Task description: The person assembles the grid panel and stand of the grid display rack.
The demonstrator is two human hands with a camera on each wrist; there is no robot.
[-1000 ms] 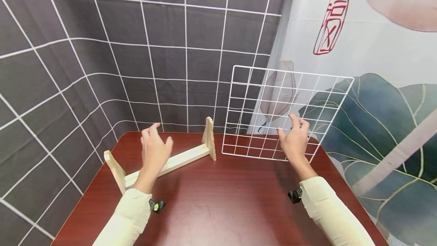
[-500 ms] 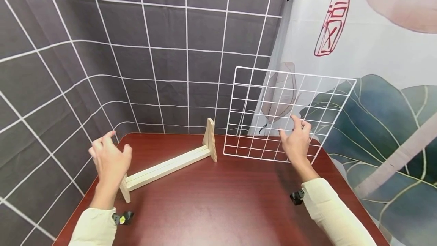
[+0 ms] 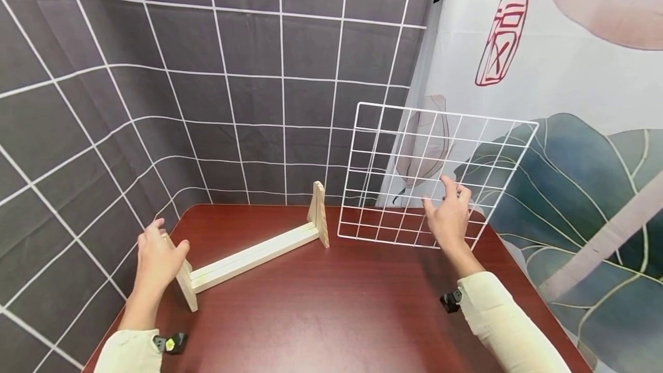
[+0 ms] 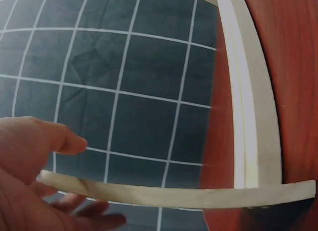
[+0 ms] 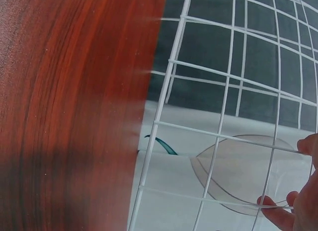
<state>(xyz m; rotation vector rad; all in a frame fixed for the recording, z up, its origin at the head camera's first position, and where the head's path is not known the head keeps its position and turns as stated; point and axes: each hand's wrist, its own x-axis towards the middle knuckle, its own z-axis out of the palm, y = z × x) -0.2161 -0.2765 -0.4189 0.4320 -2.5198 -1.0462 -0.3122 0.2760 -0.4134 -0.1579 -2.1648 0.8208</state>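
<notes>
Wire grid panel: the white panel (image 5: pixel 218 135) tilts at right of centre in the head view, its lower part over the counter's back right corner.
Wooden stand: the pale stand (image 3: pixel 254 257) lies at centre left, its crossbar running diagonally between a left end board (image 3: pixel 185 285) and a right end board (image 3: pixel 318 214).
In the way: the left hand (image 3: pixel 157 258) covers part of the left end board; the right hand (image 3: pixel 448 216) hides some wires.
Counter: reddish-brown wood-grain counter (image 3: pixel 331 304), lower middle of the frame.
Backdrop: grey cloth (image 3: pixel 254 45) with white squares, upper left; white cloth (image 3: pixel 456 56) with leaf prints, right.
Left fingers: spread either side of the left end board, thumb clear of it; other contact cannot be told.
Right fingers: bent at the wires, holding the panel.
</notes>
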